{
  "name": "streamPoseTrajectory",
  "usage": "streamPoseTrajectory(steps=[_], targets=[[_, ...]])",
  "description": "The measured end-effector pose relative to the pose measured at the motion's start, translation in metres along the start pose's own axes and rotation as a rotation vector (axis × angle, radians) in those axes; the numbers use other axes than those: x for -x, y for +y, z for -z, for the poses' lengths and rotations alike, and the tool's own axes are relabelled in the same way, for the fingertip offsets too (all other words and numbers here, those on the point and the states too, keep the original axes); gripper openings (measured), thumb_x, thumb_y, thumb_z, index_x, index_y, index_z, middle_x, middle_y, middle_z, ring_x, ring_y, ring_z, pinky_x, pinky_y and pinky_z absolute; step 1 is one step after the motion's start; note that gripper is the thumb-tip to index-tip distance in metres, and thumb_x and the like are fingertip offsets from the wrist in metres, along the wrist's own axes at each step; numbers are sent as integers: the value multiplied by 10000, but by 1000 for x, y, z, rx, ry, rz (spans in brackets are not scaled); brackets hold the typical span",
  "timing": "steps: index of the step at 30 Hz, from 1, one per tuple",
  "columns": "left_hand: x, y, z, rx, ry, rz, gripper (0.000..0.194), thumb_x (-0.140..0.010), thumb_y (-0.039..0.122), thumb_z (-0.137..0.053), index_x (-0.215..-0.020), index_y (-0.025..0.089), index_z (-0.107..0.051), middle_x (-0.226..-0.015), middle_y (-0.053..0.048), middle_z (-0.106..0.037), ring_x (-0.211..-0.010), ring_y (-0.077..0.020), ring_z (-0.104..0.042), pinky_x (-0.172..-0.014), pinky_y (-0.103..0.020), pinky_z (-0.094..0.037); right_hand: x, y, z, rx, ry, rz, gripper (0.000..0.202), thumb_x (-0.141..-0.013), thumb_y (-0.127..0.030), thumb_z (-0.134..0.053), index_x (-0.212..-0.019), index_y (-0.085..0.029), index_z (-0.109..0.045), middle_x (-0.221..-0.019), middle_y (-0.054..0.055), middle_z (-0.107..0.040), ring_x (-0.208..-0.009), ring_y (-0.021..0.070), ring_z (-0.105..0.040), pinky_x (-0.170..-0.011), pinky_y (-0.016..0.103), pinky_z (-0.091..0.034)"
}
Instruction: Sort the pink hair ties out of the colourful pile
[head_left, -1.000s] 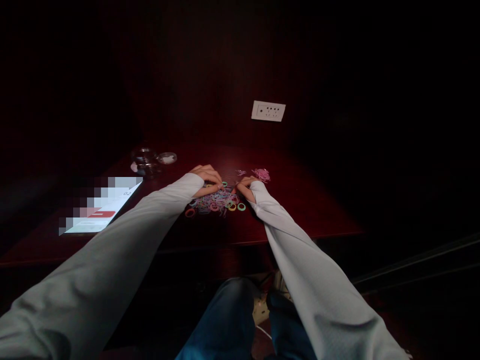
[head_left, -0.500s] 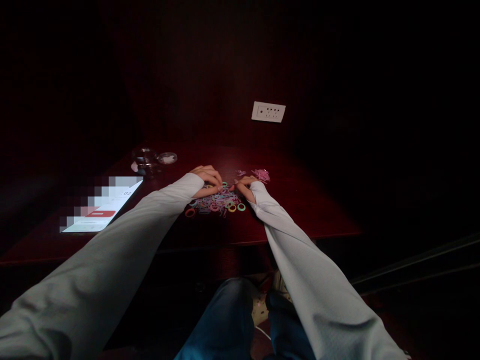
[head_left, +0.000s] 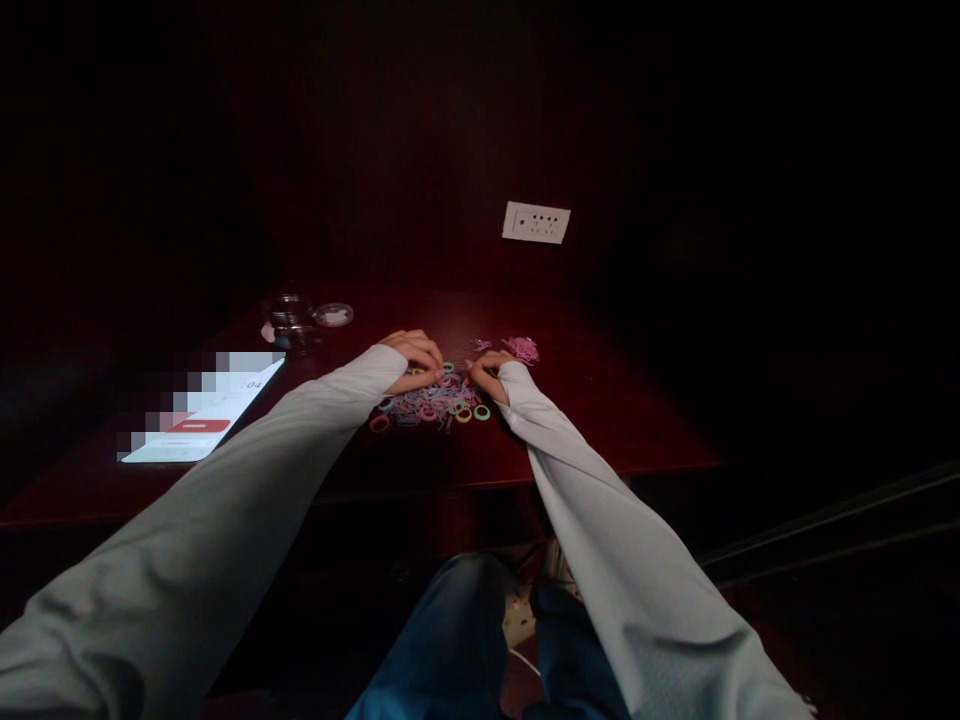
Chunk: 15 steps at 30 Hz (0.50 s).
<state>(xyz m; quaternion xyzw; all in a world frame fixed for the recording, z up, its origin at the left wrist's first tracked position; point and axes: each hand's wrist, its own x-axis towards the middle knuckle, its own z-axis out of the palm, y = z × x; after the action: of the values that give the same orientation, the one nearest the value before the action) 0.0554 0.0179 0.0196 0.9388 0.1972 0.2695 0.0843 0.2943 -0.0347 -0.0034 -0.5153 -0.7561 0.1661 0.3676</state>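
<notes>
A mixed pile of colourful hair ties (head_left: 431,402), with several thicker rings around its near edge, lies on the dark red table. Over the pile's far left side is my left hand (head_left: 415,358), fingers curled and thumb tip near the index finger. Anything in that pinch is too small to make out. My right hand (head_left: 487,368) rests at the right edge of the pile, its thumb and fingers drawn together. What they grip I cannot make out. Just beyond it lie a heap of pink hair ties (head_left: 523,348) and a smaller pinkish cluster (head_left: 481,344).
At the back left stand a clear jar (head_left: 291,318) and a round transparent lid (head_left: 334,316). A lit phone (head_left: 225,410) lies left of my left forearm. A white wall socket (head_left: 536,223) is on the dark wall behind. The table edge (head_left: 465,486) runs above my knees.
Both hands stay in nearly the same place. The fingertips of my right hand have shifted very slightly left beside the pile. The heaps look unchanged.
</notes>
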Motion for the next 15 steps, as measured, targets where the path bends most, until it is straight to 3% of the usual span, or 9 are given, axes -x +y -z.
streamPoseTrajectory(steps=[4, 7, 15], targets=[[0, -1, -2, -15, 18, -19, 324, -966, 421, -579, -796, 264, -807, -945, -25, -794, -927, -205, -640, -838, -362, -397, 0, -5, -3, -10, 70, -48, 105, -871, -313, -736, -881, -219, -783, -749, -18, -670, -786, 152, -562, -860, 290, -411], [0, -4, -4, -19, 15, -21, 318, -962, 424, -587, -782, 263, -794, -937, -19, -797, -918, -199, -646, -808, -351, -397, 0, -7, -3, 25, 46, -81, 112, -785, -234, -797, -895, -231, -782, -724, -32, -653, -766, 147, -547, -804, 271, -404], [1, -8, -5, -18, 7, 0, 341, -952, 476, -579, -794, 280, -809, -940, -19, -801, -922, -206, -641, -842, -359, -408, 0, -7, -3, 34, -32, -14, 77, -784, -263, -797, -857, -240, -794, -731, -25, -669, -762, 144, -557, -829, 281, -413]])
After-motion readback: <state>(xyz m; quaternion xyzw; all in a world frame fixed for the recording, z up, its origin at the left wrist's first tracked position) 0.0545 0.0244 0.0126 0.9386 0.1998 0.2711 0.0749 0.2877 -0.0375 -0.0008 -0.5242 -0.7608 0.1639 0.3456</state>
